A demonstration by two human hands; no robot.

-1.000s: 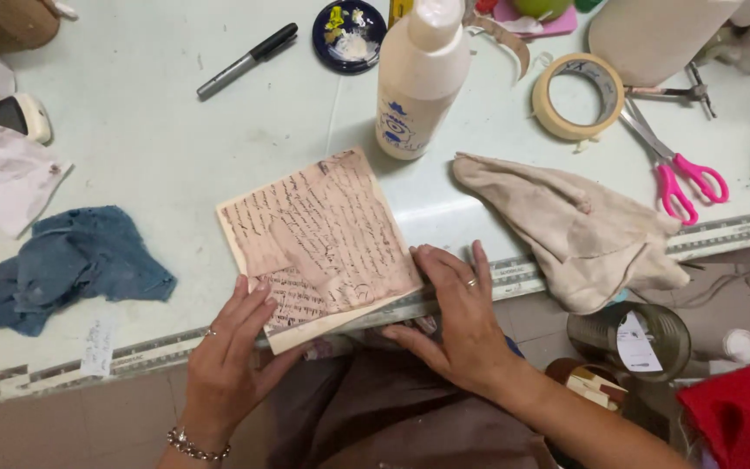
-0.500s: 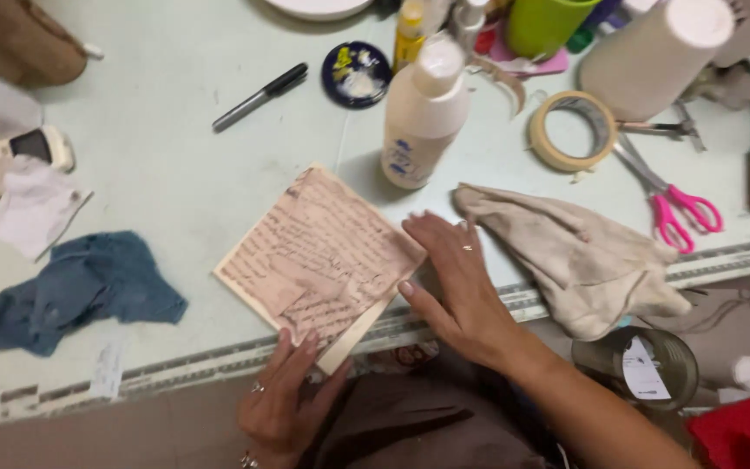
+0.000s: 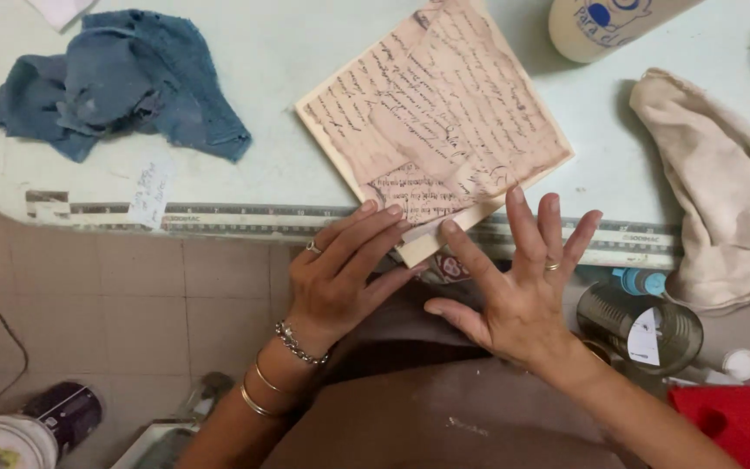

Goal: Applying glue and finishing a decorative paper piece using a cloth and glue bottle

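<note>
A square wooden board covered with tan paper bearing handwriting-style script (image 3: 440, 130) lies tilted on the pale table (image 3: 288, 69), one corner overhanging the front edge. My left hand (image 3: 340, 274) has its fingertips pressed against that near corner. My right hand (image 3: 514, 282) is spread with fingers apart, its index finger touching the same corner and the other fingertips just at the board's lower edge. Neither hand grips anything.
A crumpled blue cloth (image 3: 123, 78) lies at the left, a beige cloth (image 3: 722, 191) at the right, a white glue bottle (image 3: 609, 26) behind the board. Below the table edge stand a metal tin (image 3: 644, 321), a red thing (image 3: 740, 421) and dark jars (image 3: 62, 417) on tiled floor.
The view has dropped and closed in on the table's front edge. My left hand came up to the board's near corner. My right hand slid off the board's top to its lower edge.
</note>
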